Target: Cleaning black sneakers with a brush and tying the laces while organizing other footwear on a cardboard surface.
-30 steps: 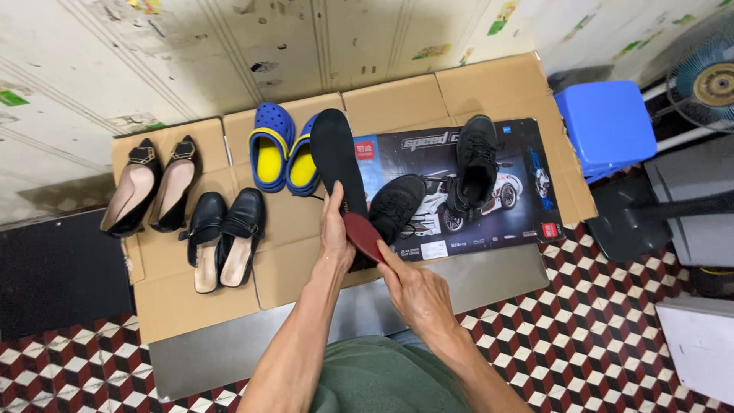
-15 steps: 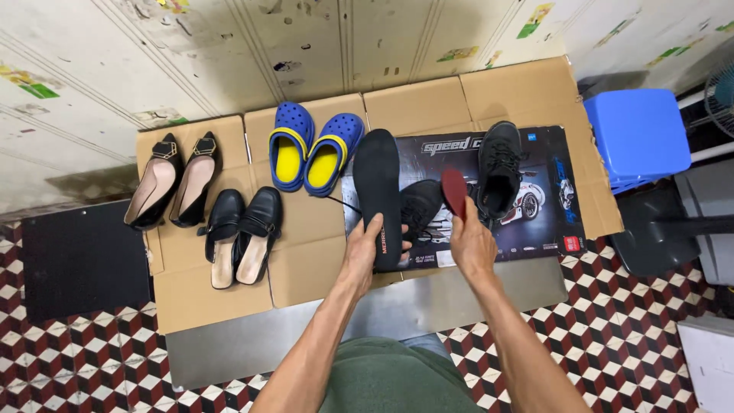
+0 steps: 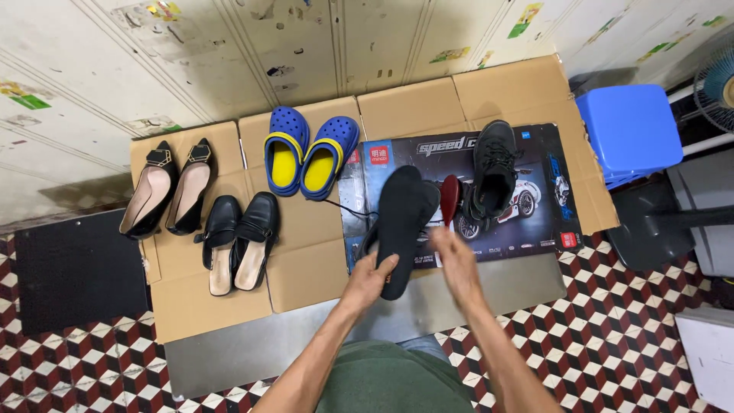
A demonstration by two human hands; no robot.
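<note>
My left hand (image 3: 368,280) grips the near end of a long black insole (image 3: 401,223), which slants away over a black sneaker that it mostly hides. My right hand (image 3: 457,261) is just right of it, its fingertips at the lower end of a small dark red insole (image 3: 449,198) that stands nearly upright. A second black lace-up sneaker (image 3: 490,164) rests beyond the red insole on a flat printed box with a car picture (image 3: 527,214).
Blue and yellow clogs (image 3: 306,157), black pointed heels (image 3: 168,183) and black mules (image 3: 237,239) lie on flattened cardboard (image 3: 413,107) against the wall. A blue stool (image 3: 631,126) and a fan (image 3: 717,84) stand at right. A metal sheet (image 3: 229,352) covers the patterned floor.
The black insole has tipped rightward and down over the near sneaker. My right hand has dropped back toward me, with the red insole still upright above its fingertips.
</note>
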